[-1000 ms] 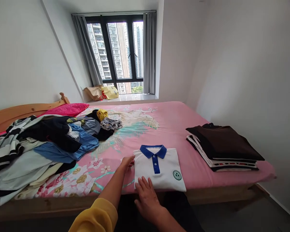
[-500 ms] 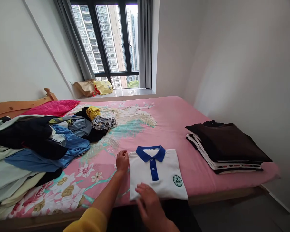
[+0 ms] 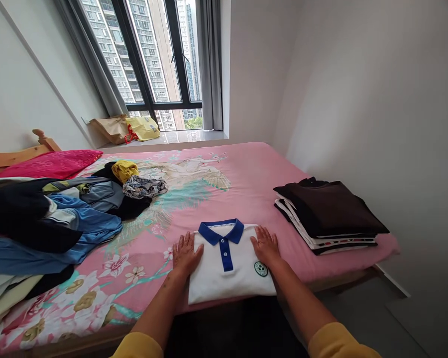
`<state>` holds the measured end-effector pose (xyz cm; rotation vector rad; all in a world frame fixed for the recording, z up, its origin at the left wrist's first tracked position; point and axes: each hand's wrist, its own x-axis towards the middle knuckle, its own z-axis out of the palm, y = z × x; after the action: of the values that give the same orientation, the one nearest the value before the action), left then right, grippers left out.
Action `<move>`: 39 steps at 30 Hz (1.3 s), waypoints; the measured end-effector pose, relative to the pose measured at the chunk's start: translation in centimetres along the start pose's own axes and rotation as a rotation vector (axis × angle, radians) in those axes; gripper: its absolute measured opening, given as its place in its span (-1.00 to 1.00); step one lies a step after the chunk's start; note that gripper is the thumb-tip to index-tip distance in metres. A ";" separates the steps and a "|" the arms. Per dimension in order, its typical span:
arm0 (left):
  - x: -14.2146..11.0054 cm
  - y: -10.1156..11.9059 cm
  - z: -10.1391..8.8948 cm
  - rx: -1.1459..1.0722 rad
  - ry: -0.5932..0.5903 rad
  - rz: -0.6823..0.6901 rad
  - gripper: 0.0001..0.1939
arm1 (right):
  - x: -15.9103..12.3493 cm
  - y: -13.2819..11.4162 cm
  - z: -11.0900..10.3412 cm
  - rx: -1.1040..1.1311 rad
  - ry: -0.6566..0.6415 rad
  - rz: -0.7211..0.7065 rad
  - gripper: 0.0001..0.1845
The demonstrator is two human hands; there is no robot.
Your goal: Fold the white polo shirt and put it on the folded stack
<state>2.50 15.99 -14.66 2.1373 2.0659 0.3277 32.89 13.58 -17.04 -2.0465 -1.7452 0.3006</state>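
A folded white polo shirt [image 3: 209,278] with a blue collar, blue button placket and round green badge lies face up near the bed's front edge. My left hand [image 3: 186,253] rests at its upper left side, fingers stretched out, partly on the shirt and partly on the bedsheet. At the upper right side, my right hand [image 3: 266,244] lies flat, fingers spread, touching the shirt's edge. Neither hand grips anything.
A neat stack of folded dark and white clothes [image 3: 332,209] sits to the right on the pink bedsheet [image 3: 246,174]. On the left is a loose heap of clothes [image 3: 78,214], with a red pillow [image 3: 52,164] behind. Bags [image 3: 144,128] stand on the windowsill.
My right hand has moved from below the shirt's front up to its upper right side. The left hand has opened from a curl to lie flat. The view has turned slightly right.
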 end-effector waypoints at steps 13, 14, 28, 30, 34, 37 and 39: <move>-10.3 -3.7 -0.6 -0.244 -0.002 -0.012 -0.50 | -11.6 4.8 -1.2 0.359 0.331 -0.103 -0.56; -11.5 -3.4 -0.5 -0.246 0.021 -0.021 -0.52 | -13.1 4.5 -1.1 0.371 0.344 -0.104 -0.58; -20.6 -0.3 0.8 -0.831 0.068 -0.300 -0.65 | -21.3 1.8 1.3 0.983 0.173 0.340 -0.49; -22.0 -0.2 1.9 -0.937 -0.037 -0.366 -0.65 | -21.3 1.7 1.2 0.839 0.139 0.270 -0.53; -23.8 0.6 2.9 -0.959 -0.119 -0.293 -0.80 | -21.8 0.7 1.0 0.682 0.066 0.113 -0.67; -24.1 1.1 2.8 -0.989 -0.142 -0.271 -0.86 | -22.4 0.0 0.9 0.696 0.035 0.071 -0.69; -24.1 1.4 2.7 -1.034 -0.134 -0.291 -0.84 | -22.6 0.1 1.0 0.791 0.052 0.116 -0.63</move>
<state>3.91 -7.97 -18.12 1.1871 1.5419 0.9215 28.37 -8.29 -20.46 -1.5408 -1.1907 0.8150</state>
